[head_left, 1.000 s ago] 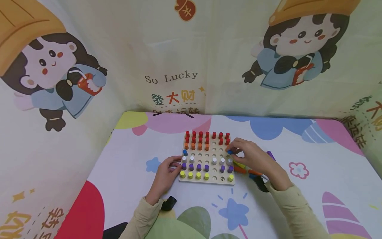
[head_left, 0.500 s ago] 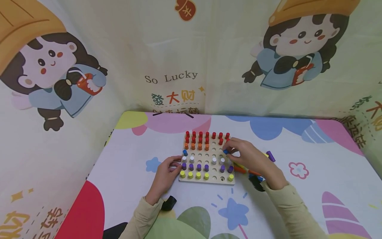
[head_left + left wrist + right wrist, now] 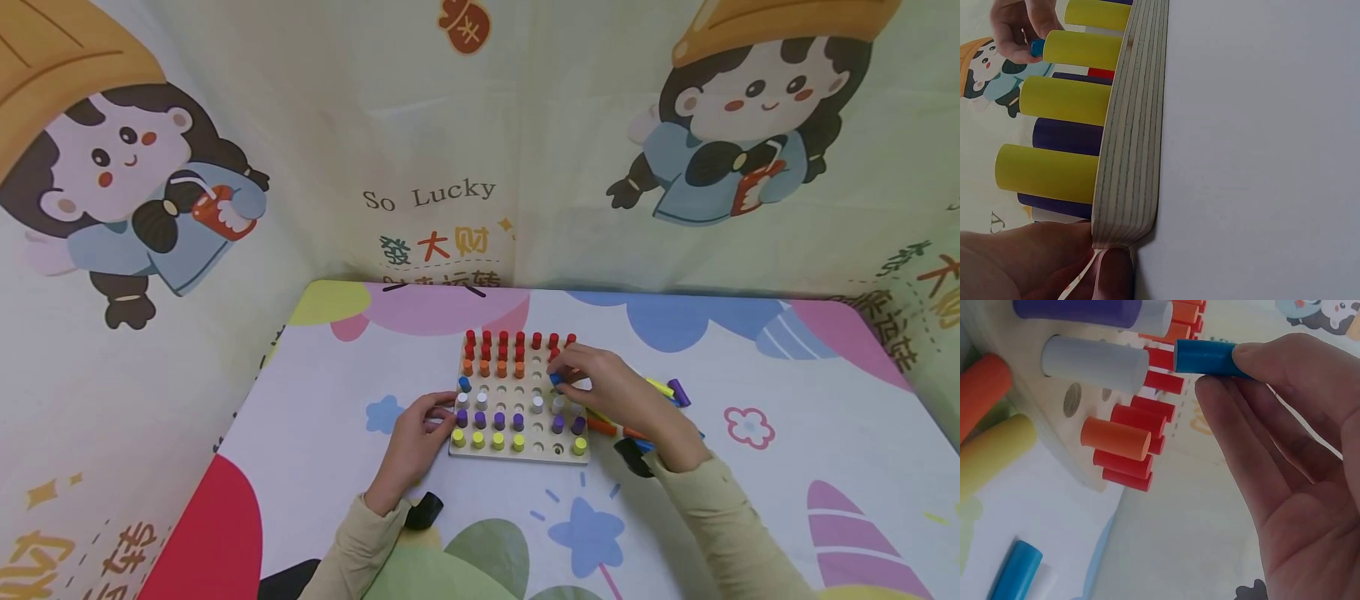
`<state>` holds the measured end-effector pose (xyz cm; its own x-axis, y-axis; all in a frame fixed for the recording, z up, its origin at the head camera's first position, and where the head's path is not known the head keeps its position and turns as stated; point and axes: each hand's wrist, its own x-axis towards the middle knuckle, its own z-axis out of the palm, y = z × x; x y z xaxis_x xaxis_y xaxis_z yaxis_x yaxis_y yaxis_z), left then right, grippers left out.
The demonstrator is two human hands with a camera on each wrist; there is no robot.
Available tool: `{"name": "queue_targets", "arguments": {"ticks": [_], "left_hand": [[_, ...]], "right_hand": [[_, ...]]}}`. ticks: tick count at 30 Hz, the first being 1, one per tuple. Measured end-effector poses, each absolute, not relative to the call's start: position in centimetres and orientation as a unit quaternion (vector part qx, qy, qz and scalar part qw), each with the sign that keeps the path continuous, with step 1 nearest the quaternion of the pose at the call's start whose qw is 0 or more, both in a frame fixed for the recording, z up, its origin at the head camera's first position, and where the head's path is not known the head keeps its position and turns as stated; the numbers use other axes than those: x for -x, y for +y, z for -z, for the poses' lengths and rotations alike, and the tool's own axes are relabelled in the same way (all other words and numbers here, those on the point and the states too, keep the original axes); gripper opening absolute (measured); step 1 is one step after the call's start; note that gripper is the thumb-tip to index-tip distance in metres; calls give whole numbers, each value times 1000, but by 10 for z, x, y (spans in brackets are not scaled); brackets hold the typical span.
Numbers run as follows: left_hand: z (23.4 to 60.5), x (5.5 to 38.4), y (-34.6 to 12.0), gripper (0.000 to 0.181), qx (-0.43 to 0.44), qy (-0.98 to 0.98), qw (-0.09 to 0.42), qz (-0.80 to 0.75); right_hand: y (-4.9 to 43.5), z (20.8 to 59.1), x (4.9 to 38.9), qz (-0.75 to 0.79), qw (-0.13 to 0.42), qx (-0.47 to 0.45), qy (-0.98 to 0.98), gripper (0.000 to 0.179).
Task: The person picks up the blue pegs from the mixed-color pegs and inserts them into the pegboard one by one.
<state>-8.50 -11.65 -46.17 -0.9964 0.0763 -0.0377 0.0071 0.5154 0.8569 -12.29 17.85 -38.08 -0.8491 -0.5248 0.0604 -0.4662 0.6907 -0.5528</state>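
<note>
A wooden pegboard (image 3: 519, 457) lies on the table, with rows of red, orange, white, purple and yellow pegs standing in it and several bare holes. My right hand (image 3: 615, 390) pinches a blue peg (image 3: 1207, 357) between thumb and fingertips, above the board's right half. In the right wrist view the peg is held clear of the white peg (image 3: 1094, 362) and orange peg (image 3: 1115, 439). My left hand (image 3: 415, 437) holds the board's left edge near its front corner, thumb and fingers at the rim. One blue peg (image 3: 464, 384) stands at the left end of its row.
Loose pegs lie right of the board, partly under my right arm: an orange peg (image 3: 602, 427), a yellow peg (image 3: 660, 387), a purple peg (image 3: 679, 392) and some blue ones. A patterned cloth wall (image 3: 570, 208) rises behind the table.
My right hand has moved left over the board with the blue peg, from its right edge inward. More loose pegs show behind the arm. My left hand has stayed at the board's edge.
</note>
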Motion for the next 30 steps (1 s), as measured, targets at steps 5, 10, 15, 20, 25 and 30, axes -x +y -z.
{"name": "queue_targets", "arguments": {"ticks": [5, 10, 15, 20, 25, 30], "left_hand": [[462, 85, -116, 37, -26, 870, 34, -491], [463, 86, -116, 37, -24, 872, 33, -489], [463, 86, -117, 36, -33, 870, 25, -491], [462, 85, -117, 36, -32, 870, 29, -491], [462, 85, -117, 36, -30, 871, 31, -490], [463, 85, -118, 35, -42, 870, 19, -492]], "right_hand": [[175, 380, 125, 294, 56, 275, 914, 25], [172, 379, 127, 302, 62, 285, 908, 26], [169, 378, 128, 299, 60, 295, 906, 26], [164, 378, 130, 302, 59, 298, 904, 24], [159, 377, 131, 310, 57, 299, 901, 24], [155, 377, 132, 306, 51, 306, 900, 24]]}}
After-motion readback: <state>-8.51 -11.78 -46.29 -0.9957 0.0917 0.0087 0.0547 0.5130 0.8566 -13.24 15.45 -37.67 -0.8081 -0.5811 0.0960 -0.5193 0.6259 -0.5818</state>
